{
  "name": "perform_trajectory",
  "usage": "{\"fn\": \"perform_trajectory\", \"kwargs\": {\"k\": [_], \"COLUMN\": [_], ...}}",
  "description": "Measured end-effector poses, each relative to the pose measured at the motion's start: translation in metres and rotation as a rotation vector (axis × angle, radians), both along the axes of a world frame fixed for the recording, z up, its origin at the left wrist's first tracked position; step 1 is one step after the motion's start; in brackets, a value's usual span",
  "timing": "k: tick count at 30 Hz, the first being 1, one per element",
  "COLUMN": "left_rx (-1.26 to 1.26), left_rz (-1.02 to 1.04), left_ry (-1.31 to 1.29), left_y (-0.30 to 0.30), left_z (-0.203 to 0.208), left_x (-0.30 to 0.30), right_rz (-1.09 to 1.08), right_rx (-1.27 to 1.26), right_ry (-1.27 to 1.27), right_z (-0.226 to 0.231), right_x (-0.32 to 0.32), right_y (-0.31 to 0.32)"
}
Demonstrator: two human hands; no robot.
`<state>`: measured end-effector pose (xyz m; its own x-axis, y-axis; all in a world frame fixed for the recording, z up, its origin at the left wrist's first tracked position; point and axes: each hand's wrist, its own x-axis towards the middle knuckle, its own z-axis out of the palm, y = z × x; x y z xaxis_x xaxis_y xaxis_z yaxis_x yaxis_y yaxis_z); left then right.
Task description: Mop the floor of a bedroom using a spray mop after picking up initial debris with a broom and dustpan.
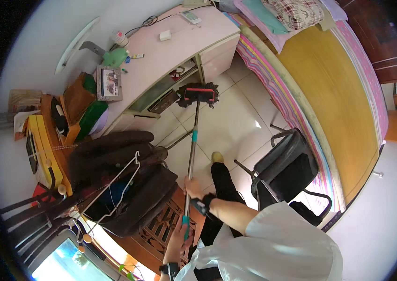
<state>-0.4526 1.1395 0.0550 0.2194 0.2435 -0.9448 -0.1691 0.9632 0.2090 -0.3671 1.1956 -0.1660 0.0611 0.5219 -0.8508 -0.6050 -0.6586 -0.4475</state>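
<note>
A long-handled mop (192, 157) reaches away from me across the tiles, its metal pole banded with teal. The mop head (198, 95), dark and shaggy with a red-edged plate on top, lies on the floor by the open lower shelf of the pink desk. My left hand (176, 241) is closed round the teal grip at the near end. Farther up, my right hand (194, 188) wraps round the bare metal pole. Both wrists carry dark bands.
A black chair (285, 168) stands to the right, beside the bed (327, 84). Left of the pole, dark clothing (114, 154) hangs over a rack near a carved wooden piece (161, 225). The desk (180, 44) holds a photo frame (109, 83) and small items. My shoe (217, 157) rests on the tiles.
</note>
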Motion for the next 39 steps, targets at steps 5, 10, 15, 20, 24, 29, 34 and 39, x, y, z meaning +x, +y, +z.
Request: {"fn": "perform_trajectory", "kwargs": {"k": [5,10,15,20,24,29,34,39], "left_rx": [-0.125,-0.089,0.018,-0.063,-0.067,-0.006,-0.037,-0.070], "left_rz": [-0.007,-0.145,-0.235,-0.201,-0.300,-0.322,-0.224,-0.255], "left_ry": [-0.078,-0.097,-0.162,-0.192,-0.127,-0.113,-0.236,-0.262], "left_y": [-0.010,0.045,0.114,0.140,0.129,0.154,0.156,0.098], "left_z": [0.018,-0.004,-0.045,-0.058,-0.048,-0.055,-0.064,-0.071], "left_x": [-0.025,0.010,0.069,0.084,0.089,0.109,0.123,0.103], "right_rz": [-0.076,-0.272,-0.320,-0.354,-0.370,-0.392,-0.099,-0.155], "right_rx": [-0.168,-0.080,-0.062,-0.113,-0.116,-0.045,0.178,0.007], "right_ry": [0.134,0.040,-0.161,-0.080,-0.036,-0.075,-0.404,-0.250], "right_z": [0.030,0.012,-0.027,-0.023,-0.013,-0.044,-0.077,-0.054], "right_x": [0.004,0.042,0.108,0.137,0.130,0.157,0.177,0.168], "right_y": [-0.022,0.023,0.095,0.122,0.101,0.132,0.122,0.076]}}
